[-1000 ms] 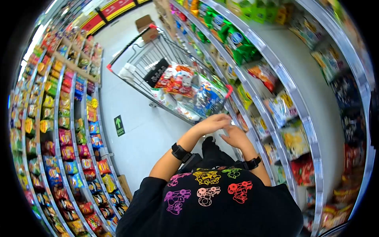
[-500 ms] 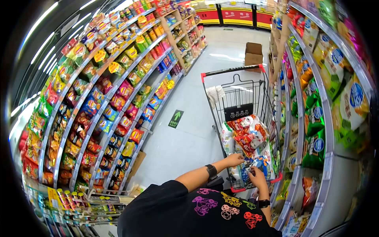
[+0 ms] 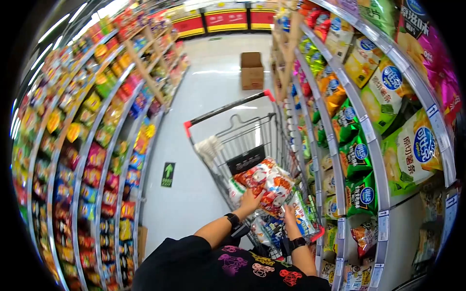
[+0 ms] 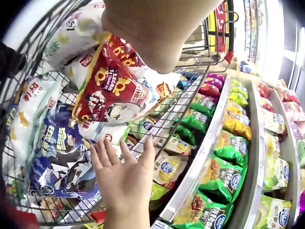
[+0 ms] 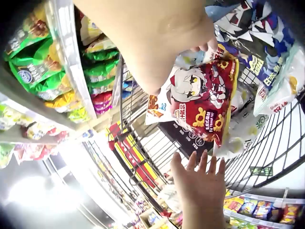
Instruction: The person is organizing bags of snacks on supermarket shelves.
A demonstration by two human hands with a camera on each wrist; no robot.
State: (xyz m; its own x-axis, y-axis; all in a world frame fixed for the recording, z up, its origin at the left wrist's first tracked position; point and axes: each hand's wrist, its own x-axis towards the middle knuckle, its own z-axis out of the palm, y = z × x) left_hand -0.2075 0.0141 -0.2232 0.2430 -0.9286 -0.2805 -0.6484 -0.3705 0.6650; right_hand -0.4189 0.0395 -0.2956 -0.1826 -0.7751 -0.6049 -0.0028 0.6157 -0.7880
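Observation:
A wire shopping cart [image 3: 242, 138] stands in the aisle, piled with snack bags. On top lies a red and white bag with a cartoon face [image 3: 267, 183] [image 4: 114, 86] [image 5: 205, 100]. My left hand [image 3: 251, 199] [image 5: 200, 179] reaches in with straight, spread fingers, its tips at the red bag's near edge. My right hand [image 3: 290, 214] [image 4: 125, 174] is spread flat too, touching the bags beside the cart's right wall, just under the red bag. A blue bag [image 4: 62, 152] lies lower in the cart. Neither hand is curled around anything.
Shelves full of snack bags line both sides; the right shelf [image 3: 361, 145] runs close along the cart. A cardboard box [image 3: 252, 70] sits on the floor ahead, a green arrow sign [image 3: 168, 174] to the left. A white cloth [image 3: 209, 147] hangs in the cart's far end.
The head view swung towards the aisle ahead. Both hands moved from the cart's near edge further in, onto the bags around the red bag.

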